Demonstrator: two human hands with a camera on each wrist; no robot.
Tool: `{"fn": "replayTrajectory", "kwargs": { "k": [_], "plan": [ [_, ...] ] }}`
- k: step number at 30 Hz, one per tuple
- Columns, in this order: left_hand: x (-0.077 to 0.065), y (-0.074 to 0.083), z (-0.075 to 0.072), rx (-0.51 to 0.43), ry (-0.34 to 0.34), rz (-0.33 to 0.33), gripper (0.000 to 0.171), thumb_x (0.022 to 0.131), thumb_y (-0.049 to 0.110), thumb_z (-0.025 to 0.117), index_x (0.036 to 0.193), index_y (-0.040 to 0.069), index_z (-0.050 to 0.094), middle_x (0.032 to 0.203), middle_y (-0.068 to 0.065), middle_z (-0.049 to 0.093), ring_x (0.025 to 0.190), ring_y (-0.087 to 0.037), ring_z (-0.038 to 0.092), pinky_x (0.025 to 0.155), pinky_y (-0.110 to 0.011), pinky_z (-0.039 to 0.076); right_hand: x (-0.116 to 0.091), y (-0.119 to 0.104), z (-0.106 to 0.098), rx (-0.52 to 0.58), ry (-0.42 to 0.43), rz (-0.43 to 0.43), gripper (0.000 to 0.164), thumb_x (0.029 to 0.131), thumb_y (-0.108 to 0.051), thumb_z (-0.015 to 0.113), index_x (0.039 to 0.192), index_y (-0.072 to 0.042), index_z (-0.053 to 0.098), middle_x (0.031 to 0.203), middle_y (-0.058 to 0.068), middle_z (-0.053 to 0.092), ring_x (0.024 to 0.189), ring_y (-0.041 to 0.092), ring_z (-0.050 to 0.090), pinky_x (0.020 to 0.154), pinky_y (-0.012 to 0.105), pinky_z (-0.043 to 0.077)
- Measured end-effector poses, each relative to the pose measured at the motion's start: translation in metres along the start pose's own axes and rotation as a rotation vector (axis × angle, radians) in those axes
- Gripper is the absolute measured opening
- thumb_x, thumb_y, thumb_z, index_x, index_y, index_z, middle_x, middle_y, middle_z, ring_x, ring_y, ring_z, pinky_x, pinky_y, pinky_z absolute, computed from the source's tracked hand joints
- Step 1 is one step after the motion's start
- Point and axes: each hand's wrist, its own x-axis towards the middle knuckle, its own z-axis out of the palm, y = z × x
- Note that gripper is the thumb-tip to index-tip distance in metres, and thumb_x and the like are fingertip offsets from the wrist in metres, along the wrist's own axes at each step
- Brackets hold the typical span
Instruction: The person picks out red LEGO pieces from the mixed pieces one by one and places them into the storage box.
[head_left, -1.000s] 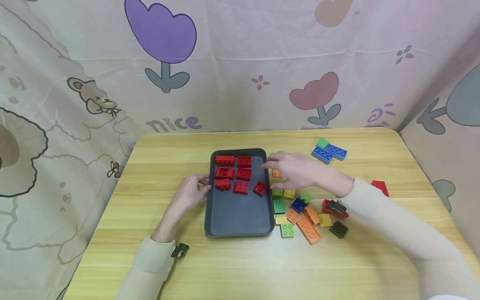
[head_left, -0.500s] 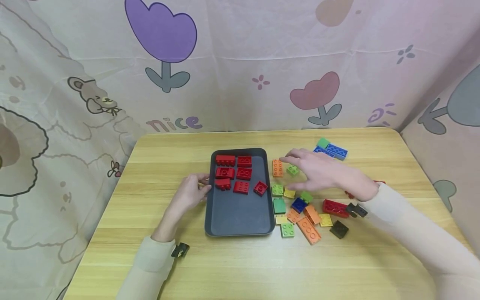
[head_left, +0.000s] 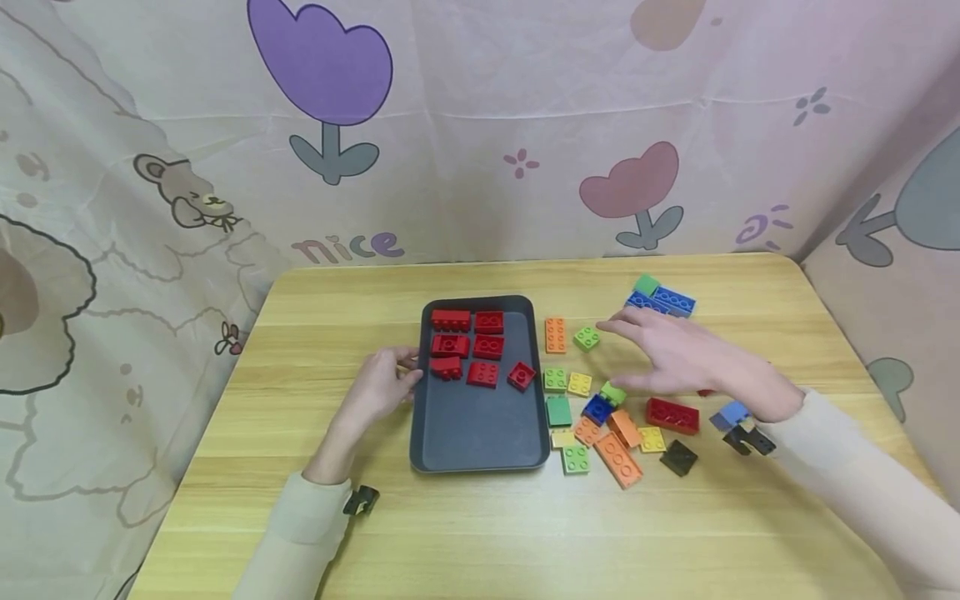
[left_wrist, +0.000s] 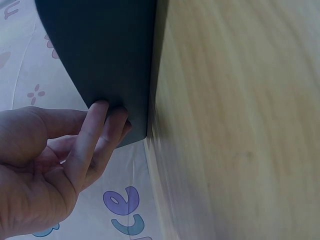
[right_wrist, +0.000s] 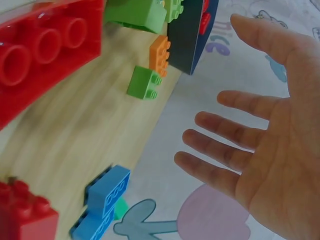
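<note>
Part loaded, with plenty left outside

From my remote feed, the worktop [head_left: 465,537] carried the whole job. On it lay the dark tray [head_left: 480,433], its long axis running away from the person. I judged the loading partway along: the tray's far half held pieces, while its near half was bare.

Of the hands, the right hand [head_left: 681,350] was open above the loose bricks, fingers spread, holding nothing. The left hand [head_left: 377,387] rested loose fingers against the tray's left wall, with no firm grip that I could see.

A loose red brick [head_left: 672,416] lay outside, long axis mostly crosswise; a second red brick [right_wrist: 27,212] showed in the right wrist view. The long orange brick [head_left: 618,460] slanted from far left to near right, and the blue bricks [head_left: 677,300] sat farther back.

Inside were seven red bricks [head_left: 450,346], the longer ones crosswise to the tray, the far-left one on its side with studs towards the person. Smallest came the lime brick [head_left: 587,337], near the right fingertips, also outside
</note>
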Motion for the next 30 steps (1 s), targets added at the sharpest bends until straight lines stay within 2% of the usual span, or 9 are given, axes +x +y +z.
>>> {"fn": "replayTrajectory", "kwargs": {
  "k": [5, 18, 24, 30],
  "plan": [
    [0.0, 0.0, -0.001, 0.009, 0.001, 0.012, 0.04, 0.094, 0.005, 0.06, 0.133, -0.003, 0.055, 0.114, -0.021, 0.066, 0.085, -0.022, 0.07, 0.063, -0.028, 0.061, -0.01, 0.005, 0.002, 0.027, -0.009, 0.026, 0.085, 0.078, -0.059, 0.072, 0.146, -0.017, 0.043, 0.144, 0.013, 0.049, 0.129, 0.037, 0.05, 0.099, 0.061, 0.048],
    [0.0, 0.0, 0.001, -0.008, 0.0, -0.001, 0.04, 0.093, 0.005, 0.061, 0.132, -0.002, 0.056, 0.113, -0.02, 0.066, 0.085, -0.021, 0.07, 0.065, -0.031, 0.062, -0.037, 0.013, 0.016, 0.084, -0.008, 0.094, 0.086, 0.074, -0.058, 0.076, 0.142, -0.014, 0.048, 0.144, 0.015, 0.05, 0.13, 0.039, 0.048, 0.098, 0.062, 0.048],
    [-0.001, 0.0, 0.0, -0.017, 0.005, -0.001, 0.04, 0.093, 0.004, 0.061, 0.132, -0.002, 0.055, 0.114, -0.02, 0.066, 0.084, -0.021, 0.07, 0.065, -0.031, 0.062, -0.048, 0.013, 0.022, 0.083, -0.028, 0.123, 0.083, 0.072, -0.055, 0.079, 0.139, -0.014, 0.052, 0.14, 0.015, 0.054, 0.127, 0.037, 0.053, 0.095, 0.06, 0.051],
    [-0.001, 0.0, -0.001, -0.014, 0.006, 0.002, 0.04, 0.093, 0.004, 0.06, 0.133, -0.003, 0.055, 0.114, -0.021, 0.066, 0.085, -0.022, 0.07, 0.064, -0.029, 0.062, -0.057, 0.013, 0.027, 0.07, -0.048, 0.105, 0.079, 0.071, -0.05, 0.081, 0.135, -0.013, 0.056, 0.135, 0.013, 0.059, 0.122, 0.036, 0.057, 0.094, 0.057, 0.053]
  ]
}}
